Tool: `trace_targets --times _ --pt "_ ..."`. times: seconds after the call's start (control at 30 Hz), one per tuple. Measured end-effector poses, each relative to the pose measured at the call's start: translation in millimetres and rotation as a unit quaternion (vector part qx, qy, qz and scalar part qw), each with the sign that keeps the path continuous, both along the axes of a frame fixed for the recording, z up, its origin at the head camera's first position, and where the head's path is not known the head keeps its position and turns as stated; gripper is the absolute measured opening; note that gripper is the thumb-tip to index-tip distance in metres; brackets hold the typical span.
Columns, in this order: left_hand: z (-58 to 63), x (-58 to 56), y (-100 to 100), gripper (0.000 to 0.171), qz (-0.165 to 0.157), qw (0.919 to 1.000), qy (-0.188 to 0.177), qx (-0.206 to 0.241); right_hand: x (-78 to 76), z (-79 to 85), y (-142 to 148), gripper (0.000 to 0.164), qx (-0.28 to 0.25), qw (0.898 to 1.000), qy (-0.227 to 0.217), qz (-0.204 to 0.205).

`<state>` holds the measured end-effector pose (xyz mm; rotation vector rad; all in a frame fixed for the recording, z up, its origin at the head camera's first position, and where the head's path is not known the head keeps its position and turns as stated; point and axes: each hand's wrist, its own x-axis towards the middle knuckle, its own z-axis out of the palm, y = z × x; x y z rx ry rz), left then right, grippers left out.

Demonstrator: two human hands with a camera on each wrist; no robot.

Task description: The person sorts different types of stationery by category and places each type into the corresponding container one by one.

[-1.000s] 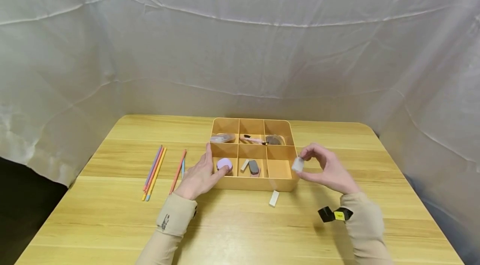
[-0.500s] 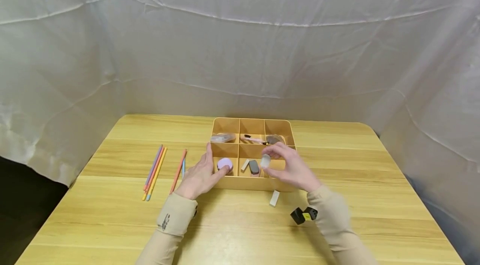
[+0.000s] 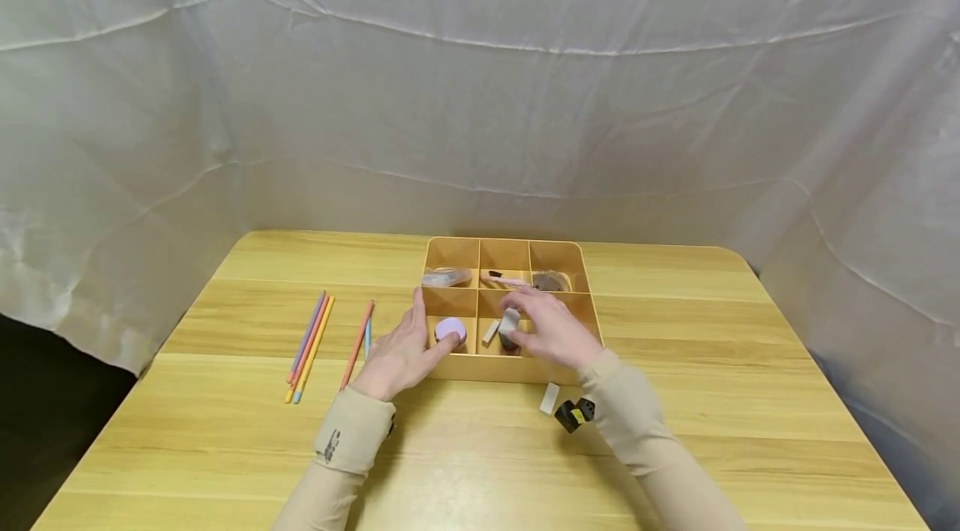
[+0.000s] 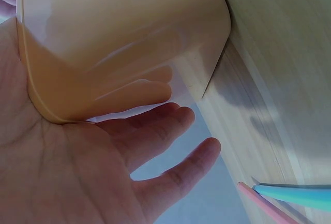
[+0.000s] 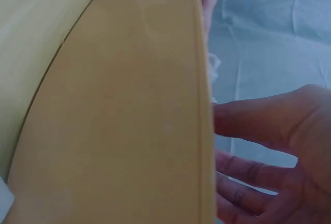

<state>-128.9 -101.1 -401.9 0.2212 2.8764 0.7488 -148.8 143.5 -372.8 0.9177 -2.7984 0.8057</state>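
Observation:
In the head view my right hand (image 3: pixel 552 325) pinches a small whitish block, seemingly an eraser (image 3: pixel 509 320), between thumb and fingers. It is held over the front middle compartment of an orange divided box (image 3: pixel 495 368). A thin white eraser (image 3: pixel 491 332) lies in that compartment; a dark grey one beside it is mostly covered. My left hand (image 3: pixel 397 352) rests at the box's front left corner, thumb over the front rim near a round lilac item (image 3: pixel 449 331). In the left wrist view its fingers (image 4: pixel 176 175) stretch along the outer wall. The right wrist view hides the pinched block behind the box wall.
Several coloured pencils (image 3: pixel 309 348) lie left of the box, with a red pencil (image 3: pixel 357 345) nearer it. A white block (image 3: pixel 550 398) lies before the box. The back compartments hold a clear packet (image 3: pixel 446 277), a pink brush (image 3: pixel 506 278) and a dark item (image 3: pixel 551 281).
My right hand has carried the whitish eraser leftward from the box's right edge to over the front middle compartment. The left hand has stayed in place.

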Motion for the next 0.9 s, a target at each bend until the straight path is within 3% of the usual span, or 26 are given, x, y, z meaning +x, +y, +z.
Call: trace_targets --times 0.27,0.5,0.63,0.77,0.9 --pt "0.1 -0.5 0.2 0.102 -0.001 1.0 0.0 0.0 -4.3 -3.9 -10.0 0.036 0.056 0.998 -0.007 -0.016" --pt "0.2 -0.6 0.5 0.103 0.0 1.0 -0.001 0.001 -6.5 -10.3 -13.2 0.035 0.093 0.995 0.041 -0.016" --pt "-0.3 -0.6 0.3 0.102 -0.002 1.0 0.002 0.002 -5.8 -11.8 -12.5 0.038 0.08 0.996 0.028 -0.014" --pt "-0.5 -0.8 0.3 0.102 -0.003 1.0 0.003 0.006 1.0 -13.2 -7.6 0.038 0.032 0.999 0.011 -0.011" --pt "-0.3 -1.0 0.1 0.101 -0.003 1.0 0.002 0.008 15.4 -19.2 3.1 0.029 -0.049 0.996 0.077 0.022"
